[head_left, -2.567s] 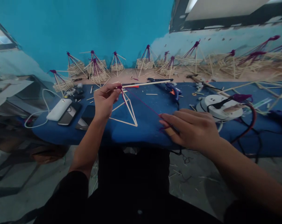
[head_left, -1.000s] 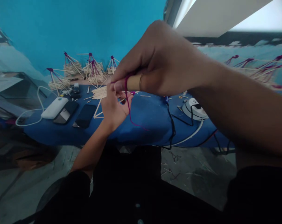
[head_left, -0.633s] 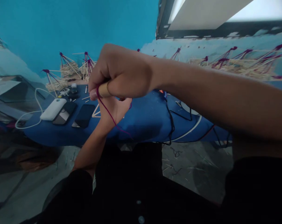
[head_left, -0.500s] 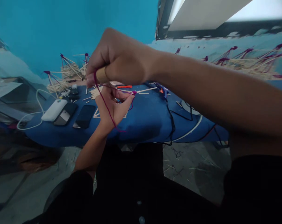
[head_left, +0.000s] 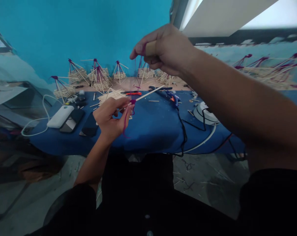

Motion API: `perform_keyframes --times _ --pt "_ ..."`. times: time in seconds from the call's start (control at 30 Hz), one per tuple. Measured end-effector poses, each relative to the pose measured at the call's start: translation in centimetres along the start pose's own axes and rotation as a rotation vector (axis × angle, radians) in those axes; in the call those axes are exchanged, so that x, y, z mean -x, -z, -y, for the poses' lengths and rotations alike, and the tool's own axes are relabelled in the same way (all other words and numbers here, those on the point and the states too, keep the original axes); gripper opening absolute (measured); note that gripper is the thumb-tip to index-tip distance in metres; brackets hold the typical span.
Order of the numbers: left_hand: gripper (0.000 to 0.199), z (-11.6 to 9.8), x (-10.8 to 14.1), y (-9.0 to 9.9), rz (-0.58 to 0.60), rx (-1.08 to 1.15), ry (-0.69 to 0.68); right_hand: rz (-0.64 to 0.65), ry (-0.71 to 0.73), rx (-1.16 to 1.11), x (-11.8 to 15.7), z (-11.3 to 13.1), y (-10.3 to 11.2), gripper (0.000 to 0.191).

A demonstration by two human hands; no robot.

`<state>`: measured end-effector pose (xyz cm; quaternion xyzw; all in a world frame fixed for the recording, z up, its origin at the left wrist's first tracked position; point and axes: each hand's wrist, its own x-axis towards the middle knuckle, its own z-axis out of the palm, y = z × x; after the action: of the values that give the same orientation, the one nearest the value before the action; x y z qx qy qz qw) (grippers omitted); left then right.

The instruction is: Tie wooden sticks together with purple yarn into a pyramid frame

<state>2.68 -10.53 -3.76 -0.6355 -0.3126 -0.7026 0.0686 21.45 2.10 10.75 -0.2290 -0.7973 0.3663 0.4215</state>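
Note:
My left hand (head_left: 111,114) is closed, pinching thin wooden sticks (head_left: 149,93) where purple yarn (head_left: 133,102) is wrapped round them. A loose yarn end hangs down over the fingers of that hand. Higher up and to the right, in front of the blue wall, my right hand (head_left: 163,49) is closed with a tan wrap around one finger. Purple yarn hangs from its fingertips, blurred by motion. Behind my left hand lies a pile of pale sticks (head_left: 114,94) on the blue cloth.
Stick models with purple tops (head_left: 99,77) stand along the back ledge. On the blue table (head_left: 153,121) are a white power bank (head_left: 60,116), a dark phone (head_left: 89,124), an orange cutter (head_left: 133,93), a glue gun (head_left: 171,97), a white round object (head_left: 205,113) and cables.
My right hand has moved up and to the right, away from my left hand. The yarn loop that crossed my left wrist is gone from there, and the held stick tilts up more.

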Motion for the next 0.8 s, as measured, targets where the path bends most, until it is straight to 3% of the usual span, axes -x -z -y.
perform_keyframes --times 0.1,0.3,0.37,0.43,0.57,0.63,0.7,0.8 --pt "0.009 -0.2 -0.1 0.4 0.01 0.007 0.081 -0.034 -0.135 -0.029 1.0 -1.4 1.1 0.006" --pt "0.008 0.3 -0.8 1.9 0.093 0.176 0.155 -0.07 -0.232 -0.108 4.2 -3.3 2.2 0.036" --pt "0.013 1.2 -1.4 2.8 0.099 0.266 0.243 -0.074 -0.254 -0.168 4.9 -4.4 2.9 0.046" --pt "0.016 2.5 -2.3 3.7 0.032 0.393 0.38 -0.115 -0.262 -0.237 5.4 -6.0 3.5 0.052" --pt "0.022 5.6 -4.3 4.9 -0.121 0.611 0.586 -0.302 -0.354 -0.28 6.0 -10.6 3.1 0.033" --pt "0.026 6.4 -5.2 5.4 -0.179 0.649 0.631 -0.325 -0.418 -0.063 6.1 -12.5 2.2 0.023" --pt "0.027 6.6 -6.0 5.9 -0.195 0.628 0.688 -0.082 -0.443 0.244 6.1 -13.6 1.2 0.037" --pt "0.03 6.2 -6.8 6.7 -0.147 0.569 0.754 0.402 -0.455 0.47 5.7 -13.9 0.3 0.084"
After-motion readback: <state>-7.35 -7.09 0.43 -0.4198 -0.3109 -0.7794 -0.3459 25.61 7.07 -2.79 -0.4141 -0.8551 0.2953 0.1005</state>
